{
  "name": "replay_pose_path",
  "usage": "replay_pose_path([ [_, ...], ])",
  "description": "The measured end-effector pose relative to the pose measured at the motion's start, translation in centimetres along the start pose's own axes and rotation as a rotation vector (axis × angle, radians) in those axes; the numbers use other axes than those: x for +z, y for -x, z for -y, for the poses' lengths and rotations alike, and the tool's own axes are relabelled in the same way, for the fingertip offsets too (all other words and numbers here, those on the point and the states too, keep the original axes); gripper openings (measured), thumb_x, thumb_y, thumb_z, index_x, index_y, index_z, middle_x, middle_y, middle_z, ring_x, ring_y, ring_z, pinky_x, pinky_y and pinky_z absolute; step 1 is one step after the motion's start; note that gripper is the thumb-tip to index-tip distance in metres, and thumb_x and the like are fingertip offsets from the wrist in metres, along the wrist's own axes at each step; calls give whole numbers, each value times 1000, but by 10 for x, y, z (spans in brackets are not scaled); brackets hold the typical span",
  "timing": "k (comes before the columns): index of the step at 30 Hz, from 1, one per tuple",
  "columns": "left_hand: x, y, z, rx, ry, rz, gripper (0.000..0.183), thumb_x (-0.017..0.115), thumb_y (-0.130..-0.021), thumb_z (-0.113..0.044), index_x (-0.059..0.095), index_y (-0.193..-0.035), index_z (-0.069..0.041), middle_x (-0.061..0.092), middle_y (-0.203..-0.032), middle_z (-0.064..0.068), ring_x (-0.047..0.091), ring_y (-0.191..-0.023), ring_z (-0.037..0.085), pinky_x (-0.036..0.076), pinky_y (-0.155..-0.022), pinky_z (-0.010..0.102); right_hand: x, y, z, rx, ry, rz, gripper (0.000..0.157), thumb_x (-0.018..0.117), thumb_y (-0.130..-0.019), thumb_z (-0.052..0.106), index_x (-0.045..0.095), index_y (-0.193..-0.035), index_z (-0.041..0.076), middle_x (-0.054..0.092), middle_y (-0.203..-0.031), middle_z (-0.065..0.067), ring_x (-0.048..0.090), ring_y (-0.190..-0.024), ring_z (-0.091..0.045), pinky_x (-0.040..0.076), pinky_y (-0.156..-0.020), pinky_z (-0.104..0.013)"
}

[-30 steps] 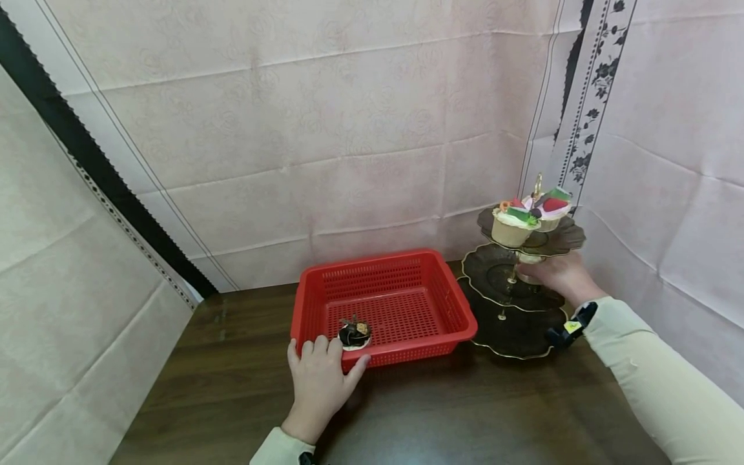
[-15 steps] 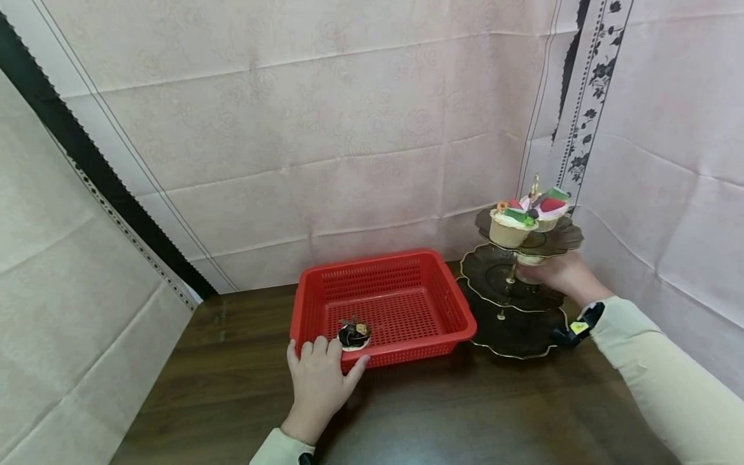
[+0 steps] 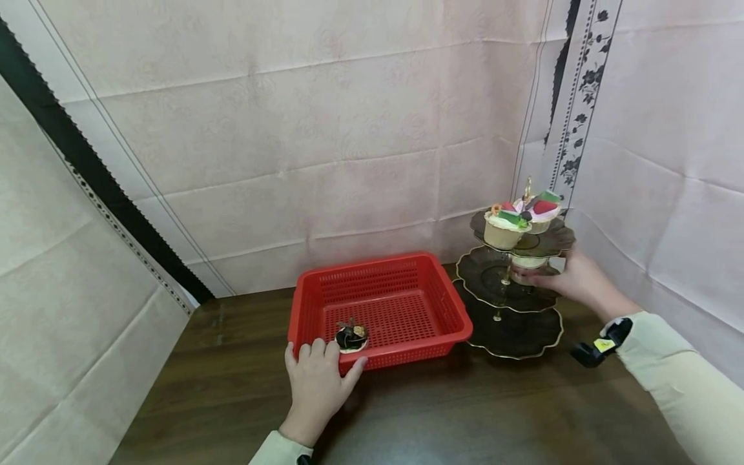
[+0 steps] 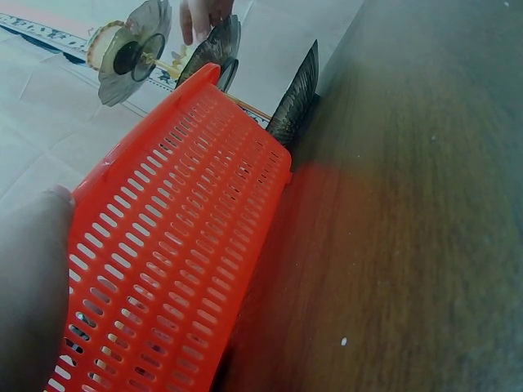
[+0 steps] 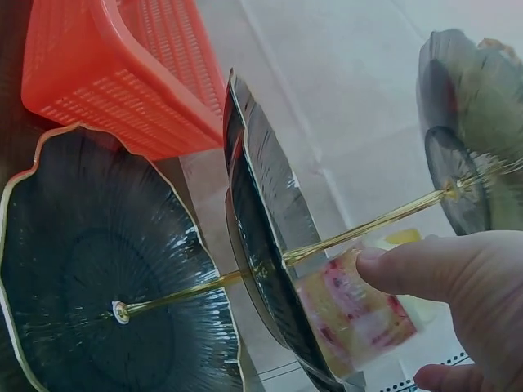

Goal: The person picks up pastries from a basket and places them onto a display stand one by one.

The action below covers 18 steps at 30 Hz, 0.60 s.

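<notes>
One red basket (image 3: 389, 356) at six o'clock, one cupcake (image 3: 351, 337) inside! Over towards four, one stand (image 3: 511, 336), three tiers: two cupcakes (image 3: 503, 234) (image 3: 542, 225) up top, one at the middle! And two hands (image 3: 318, 382) (image 3: 588, 283), at seven and three o'clock!

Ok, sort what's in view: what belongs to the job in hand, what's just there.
Seem part of the job:
- red basket, left hand on its rim
- dark-topped cupcake in it
- tiered stand
- pink-streaked cake on its middle tier, right hand touching it
- two decorated cupcakes on its top tier

Just surroundings:
- wooden table
- pale cloth behind
</notes>
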<state>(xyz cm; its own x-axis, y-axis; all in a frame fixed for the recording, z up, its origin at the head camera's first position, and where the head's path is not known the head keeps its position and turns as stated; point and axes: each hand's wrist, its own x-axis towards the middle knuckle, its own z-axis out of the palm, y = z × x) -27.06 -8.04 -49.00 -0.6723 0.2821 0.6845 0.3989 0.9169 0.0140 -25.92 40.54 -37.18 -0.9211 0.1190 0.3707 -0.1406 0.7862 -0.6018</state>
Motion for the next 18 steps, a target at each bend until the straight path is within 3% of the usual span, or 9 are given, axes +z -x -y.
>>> replay_pose_path([
  [8,2,1,1,0,8,-3,62,61,-86,-69,66,-88,-8,61,-84,12,58,-82,36,28,-103,72,-11,17,7,114,28,64,108,80,-85,30,8,-151,-16,32,-140,-49,33,-128,-65,30,-101,-74],
  [18,2,1,1,3,-6,-2,62,61,-86,-70,67,-89,-8,61,-84,12,58,-83,36,31,-102,73,-6,40,24,104,40,-57,86,76,-89,33,30,-141,-18,46,-130,-41,45,-117,-56,39,-92,-67],
])
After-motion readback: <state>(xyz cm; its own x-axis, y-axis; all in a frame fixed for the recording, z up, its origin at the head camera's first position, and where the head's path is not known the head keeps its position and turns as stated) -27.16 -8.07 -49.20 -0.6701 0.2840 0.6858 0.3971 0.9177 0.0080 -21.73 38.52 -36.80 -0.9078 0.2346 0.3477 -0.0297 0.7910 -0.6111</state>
